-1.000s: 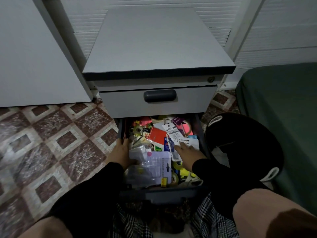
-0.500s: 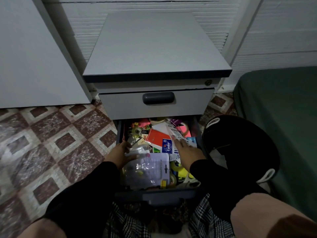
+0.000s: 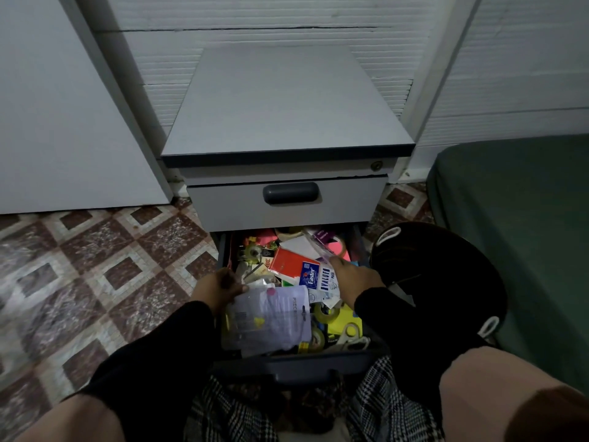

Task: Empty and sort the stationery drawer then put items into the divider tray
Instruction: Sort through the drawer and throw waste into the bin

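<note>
Lower centre of frame: open drawer (image 3: pixel 296 362), crammed with stationery, both hands in it. Left hand (image 3: pixel 220 287) shifted since a second ago from the drawer's left edge onto the clear packet (image 3: pixel 271 317), thumb and curled fingers now pinching its upper left corner. Right hand (image 3: pixel 353 279) moved up from the white card to the clear bag (image 3: pixel 322 247) at the drawer's upper right, fingertips on its lower end; whether pinching or merely pressing, impossible to tell. Red pack (image 3: pixel 291 261) and blue-and-white pack (image 3: pixel 318 277) uncovered between the hands, tape rolls (image 3: pixel 325 314) and yellow pad (image 3: pixel 344 320) below them.

Likely reading: first lift about to begin, emptying barely started, nothing yet out of the drawer. No divider tray anywhere in view.

Above the drawer, grey cabinet (image 3: pixel 287 106) with its upper drawer closed behind a dark handle (image 3: pixel 290 193). Patterned brown-and-white tiled floor (image 3: pixel 95 266) at left, white panel (image 3: pixel 47 106) at upper left, green bed (image 3: pixel 526 234) at right, black bag (image 3: pixel 439 282) just right of the drawer. Dim light throughout.
</note>
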Motion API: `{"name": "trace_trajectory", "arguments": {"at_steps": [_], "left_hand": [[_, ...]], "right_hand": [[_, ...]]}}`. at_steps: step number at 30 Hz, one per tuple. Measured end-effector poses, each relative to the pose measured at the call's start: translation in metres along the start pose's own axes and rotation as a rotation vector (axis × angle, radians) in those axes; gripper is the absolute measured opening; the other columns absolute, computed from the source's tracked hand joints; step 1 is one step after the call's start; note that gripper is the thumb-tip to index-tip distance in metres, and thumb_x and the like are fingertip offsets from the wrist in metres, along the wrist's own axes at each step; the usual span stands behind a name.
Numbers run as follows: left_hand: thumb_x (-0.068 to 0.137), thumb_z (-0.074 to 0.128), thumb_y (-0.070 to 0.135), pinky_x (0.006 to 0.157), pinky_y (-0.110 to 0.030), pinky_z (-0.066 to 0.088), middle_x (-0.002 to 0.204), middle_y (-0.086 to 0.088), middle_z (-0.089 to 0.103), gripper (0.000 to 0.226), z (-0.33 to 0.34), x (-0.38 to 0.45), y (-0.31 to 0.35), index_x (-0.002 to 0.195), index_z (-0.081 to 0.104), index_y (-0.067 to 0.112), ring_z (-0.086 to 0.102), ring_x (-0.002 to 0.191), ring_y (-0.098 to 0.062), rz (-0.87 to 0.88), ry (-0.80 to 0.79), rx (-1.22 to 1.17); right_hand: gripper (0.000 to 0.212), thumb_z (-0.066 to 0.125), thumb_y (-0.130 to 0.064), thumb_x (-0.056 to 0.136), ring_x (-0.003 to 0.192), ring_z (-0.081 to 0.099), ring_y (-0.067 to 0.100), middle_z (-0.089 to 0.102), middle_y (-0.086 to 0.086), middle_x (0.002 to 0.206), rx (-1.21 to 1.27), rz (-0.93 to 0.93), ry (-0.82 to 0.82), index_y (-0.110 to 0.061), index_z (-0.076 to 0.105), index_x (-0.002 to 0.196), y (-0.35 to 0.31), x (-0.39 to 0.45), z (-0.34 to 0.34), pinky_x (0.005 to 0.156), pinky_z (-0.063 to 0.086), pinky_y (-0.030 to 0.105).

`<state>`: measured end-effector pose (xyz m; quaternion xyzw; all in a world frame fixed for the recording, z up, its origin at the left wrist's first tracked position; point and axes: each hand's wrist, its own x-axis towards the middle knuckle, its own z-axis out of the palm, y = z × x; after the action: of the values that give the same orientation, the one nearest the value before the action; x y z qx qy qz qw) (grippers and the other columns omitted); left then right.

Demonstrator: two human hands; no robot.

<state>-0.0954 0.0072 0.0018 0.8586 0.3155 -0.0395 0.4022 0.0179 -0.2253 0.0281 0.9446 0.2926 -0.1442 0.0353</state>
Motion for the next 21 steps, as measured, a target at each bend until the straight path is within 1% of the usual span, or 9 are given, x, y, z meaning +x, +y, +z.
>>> {"name": "trace_trajectory", "arguments": {"at_steps": [2,5,9,11,13,15,17,19,21], "left_hand": [[0.081,0.072,0.018,0.071,-0.036,0.052,0.073,-0.006,0.061,0.018,-0.007,0.001,0.006,0.081,0.055,0.011,0.058,0.062,-0.021,-0.005,0.007,-0.058],[0.081,0.072,0.015,0.069,-0.039,0.053,0.072,-0.010,0.062,0.021,-0.019,-0.001,0.019,0.073,0.052,0.016,0.062,0.071,-0.027,0.019,0.050,-0.128],[0.080,0.073,0.018,0.073,-0.041,0.052,0.083,-0.016,0.063,0.022,-0.033,-0.005,0.037,0.079,0.052,0.012,0.062,0.077,-0.029,0.088,0.123,-0.038],[0.081,0.073,0.019,0.073,-0.042,0.052,0.088,-0.019,0.065,0.022,-0.037,-0.006,0.043,0.085,0.054,0.009,0.064,0.081,-0.033,0.109,0.134,-0.035],[0.080,0.073,0.019,0.076,-0.044,0.053,0.090,-0.020,0.066,0.022,-0.037,-0.008,0.047,0.088,0.057,0.006,0.065,0.084,-0.035,0.107,0.152,-0.031],[0.080,0.073,0.021,0.075,-0.038,0.052,0.089,-0.019,0.066,0.026,-0.035,-0.011,0.053,0.092,0.060,0.002,0.063,0.083,-0.032,0.116,0.164,0.011],[0.080,0.073,0.022,0.070,-0.031,0.045,0.086,-0.017,0.065,0.025,-0.031,-0.016,0.060,0.088,0.058,0.004,0.060,0.079,-0.027,0.130,0.174,0.041],[0.082,0.071,0.022,0.070,-0.031,0.044,0.088,-0.019,0.065,0.023,-0.028,-0.018,0.065,0.084,0.053,0.007,0.061,0.082,-0.030,0.152,0.186,0.067],[0.084,0.068,0.022,0.074,-0.032,0.045,0.092,-0.022,0.065,0.022,-0.025,-0.020,0.072,0.084,0.052,0.007,0.062,0.089,-0.034,0.167,0.185,0.111]], "right_hand": [[0.052,0.037,-0.004,0.095,0.112,0.058,0.031,0.055,0.010,0.130,0.016,0.013,0.013,-0.019,0.025,0.143,0.002,0.000,-0.006,0.085,0.048,0.040],[0.052,0.036,-0.002,0.092,0.112,0.058,0.033,0.056,0.011,0.127,0.073,0.027,0.016,-0.019,0.029,0.141,0.003,-0.002,-0.018,0.085,0.047,0.039],[0.047,0.040,-0.009,0.094,0.116,0.055,0.034,0.049,0.013,0.135,0.159,0.043,0.021,-0.020,0.033,0.139,0.004,-0.007,-0.036,0.089,0.046,0.039],[0.045,0.041,-0.013,0.096,0.117,0.055,0.034,0.051,0.015,0.133,0.208,0.053,0.002,-0.018,0.034,0.140,0.005,-0.010,-0.043,0.092,0.045,0.039],[0.045,0.044,-0.012,0.094,0.119,0.053,0.034,0.052,0.016,0.133,0.251,0.069,-0.018,-0.016,0.037,0.139,0.007,-0.015,-0.050,0.094,0.045,0.037],[0.047,0.046,-0.010,0.093,0.120,0.052,0.034,0.050,0.017,0.134,0.297,0.082,-0.038,-0.015,0.038,0.139,0.009,-0.021,-0.055,0.096,0.044,0.035],[0.045,0.047,-0.010,0.092,0.120,0.052,0.033,0.050,0.017,0.134,0.356,0.101,-0.054,-0.014,0.042,0.136,0.012,-0.024,-0.057,0.097,0.044,0.033],[0.041,0.046,-0.009,0.091,0.120,0.053,0.031,0.052,0.014,0.134,0.426,0.125,-0.062,-0.013,0.047,0.132,0.016,-0.026,-0.060,0.096,0.043,0.031],[0.038,0.046,-0.008,0.091,0.119,0.053,0.030,0.053,0.013,0.133,0.485,0.142,-0.065,-0.013,0.049,0.129,0.021,-0.030,-0.064,0.095,0.043,0.029]]}}
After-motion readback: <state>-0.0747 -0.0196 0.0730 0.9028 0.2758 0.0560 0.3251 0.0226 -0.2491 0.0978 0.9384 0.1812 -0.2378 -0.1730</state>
